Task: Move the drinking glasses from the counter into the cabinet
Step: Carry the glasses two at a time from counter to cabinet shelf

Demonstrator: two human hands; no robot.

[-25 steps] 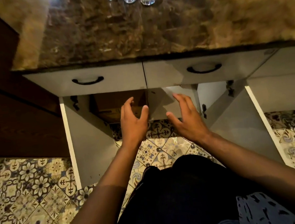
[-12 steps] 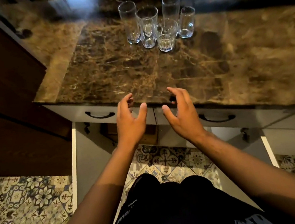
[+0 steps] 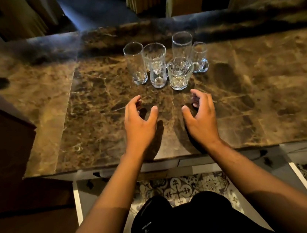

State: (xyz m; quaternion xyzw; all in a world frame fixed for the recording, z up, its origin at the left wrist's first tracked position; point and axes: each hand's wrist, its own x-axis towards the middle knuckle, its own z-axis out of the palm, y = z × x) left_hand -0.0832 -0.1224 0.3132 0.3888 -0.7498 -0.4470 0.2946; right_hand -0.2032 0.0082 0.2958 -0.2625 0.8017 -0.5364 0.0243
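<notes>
Glasses: six or so clear drinking glasses (image 3: 163,62) stand clustered on the marble counter (image 3: 90,114), at twelve o'clock from our hands.
Left hand (image 3: 140,123): loosely curved, thumb spread, holding nothing — just short of the tall glass (image 3: 135,64) at its eleven o'clock.
Right hand (image 3: 201,118): the same, empty, near the squat tumbler (image 3: 179,74) at its eleven o'clock.
Cabinet: doors (image 3: 77,203) stand open below the counter, at six o'clock.
Step, as we judge it: reaching for a first pair.
How to do it well: take the outer, nearest glasses first, grip low round the body — and lift straight up so neighbours don't clink or tip.
</notes>
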